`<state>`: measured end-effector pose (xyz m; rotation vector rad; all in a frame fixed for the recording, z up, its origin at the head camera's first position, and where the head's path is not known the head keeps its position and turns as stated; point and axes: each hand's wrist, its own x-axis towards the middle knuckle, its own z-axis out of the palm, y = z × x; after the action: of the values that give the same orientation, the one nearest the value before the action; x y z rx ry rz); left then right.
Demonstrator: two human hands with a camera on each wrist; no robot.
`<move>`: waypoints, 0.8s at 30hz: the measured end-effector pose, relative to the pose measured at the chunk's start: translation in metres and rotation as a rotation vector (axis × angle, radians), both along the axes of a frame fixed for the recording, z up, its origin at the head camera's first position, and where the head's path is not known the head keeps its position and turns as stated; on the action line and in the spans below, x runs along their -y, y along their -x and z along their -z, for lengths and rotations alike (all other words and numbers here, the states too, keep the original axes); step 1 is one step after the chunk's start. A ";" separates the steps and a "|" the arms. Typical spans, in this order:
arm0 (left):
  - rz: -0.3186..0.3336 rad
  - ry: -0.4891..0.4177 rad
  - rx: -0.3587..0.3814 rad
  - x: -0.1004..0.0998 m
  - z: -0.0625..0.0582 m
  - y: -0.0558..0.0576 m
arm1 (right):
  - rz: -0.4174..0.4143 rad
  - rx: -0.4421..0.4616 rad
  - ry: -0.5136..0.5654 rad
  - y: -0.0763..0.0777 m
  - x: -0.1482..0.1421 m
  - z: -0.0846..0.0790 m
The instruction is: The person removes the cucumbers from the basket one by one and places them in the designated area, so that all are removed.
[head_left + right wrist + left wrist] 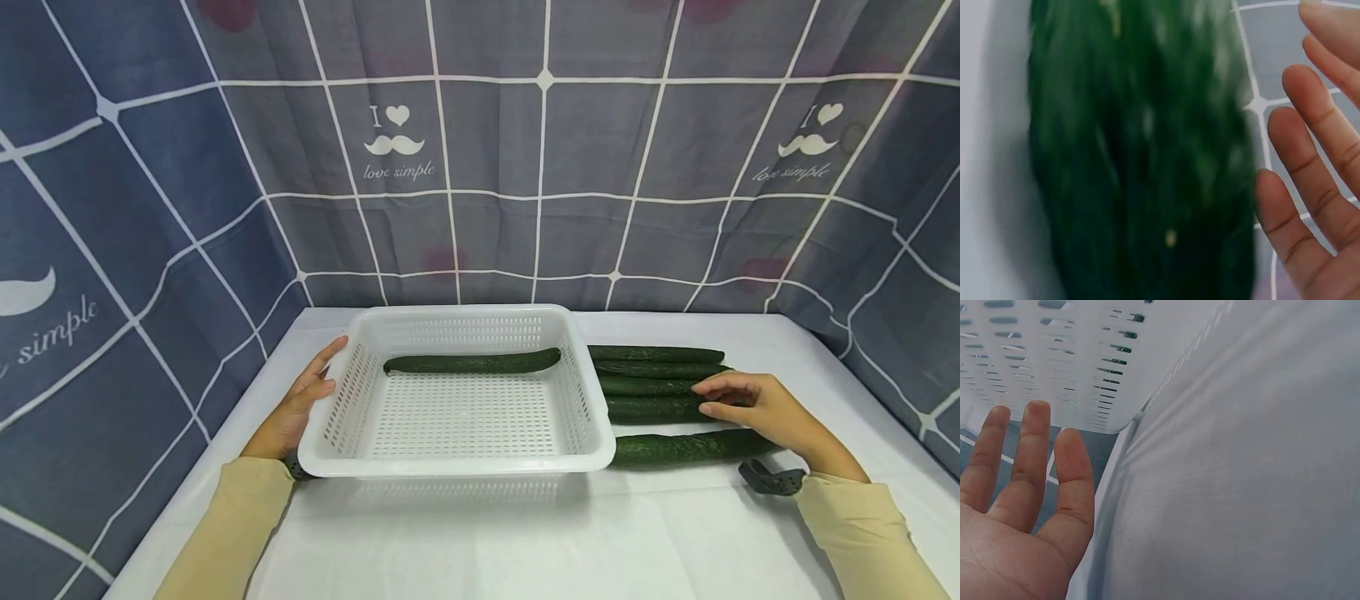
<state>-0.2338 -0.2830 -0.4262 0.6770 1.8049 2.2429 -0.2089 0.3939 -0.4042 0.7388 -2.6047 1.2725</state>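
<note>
A white perforated plastic basket [457, 467] stands on the table with one long cucumber [472, 362] lying across its far part. My left hand [296, 408] is at the basket's left side, fingertips by the rim. In the left wrist view its fingers [1027, 462] are extended beside the slotted wall [1063, 375]. To the basket's right lie several cucumbers [660, 408] side by side. My right hand [757, 408] is over their right ends, fingers slightly bent, holding nothing. The nearest cucumber [686, 448] lies a little apart, below that hand, and looms large and blurred [1141, 156] in the right wrist view.
A white cloth covers the table [480, 542]. Dark grey-blue curtains [495, 150] with white grid lines enclose the back and both sides. Black straps [771, 479] circle the wrists.
</note>
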 end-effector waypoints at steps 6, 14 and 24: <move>-0.008 0.016 0.029 0.001 0.002 0.001 | 0.002 0.064 0.021 -0.002 0.009 -0.012; -0.022 0.031 0.034 0.001 0.001 -0.001 | -0.084 0.186 0.080 0.002 0.022 -0.026; -0.022 0.035 0.031 0.001 0.001 0.000 | -0.220 0.287 0.166 0.010 0.041 -0.038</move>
<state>-0.2338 -0.2841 -0.4275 0.6154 1.8415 2.2168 -0.2191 0.3526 -0.3663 0.8909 -2.6431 1.7526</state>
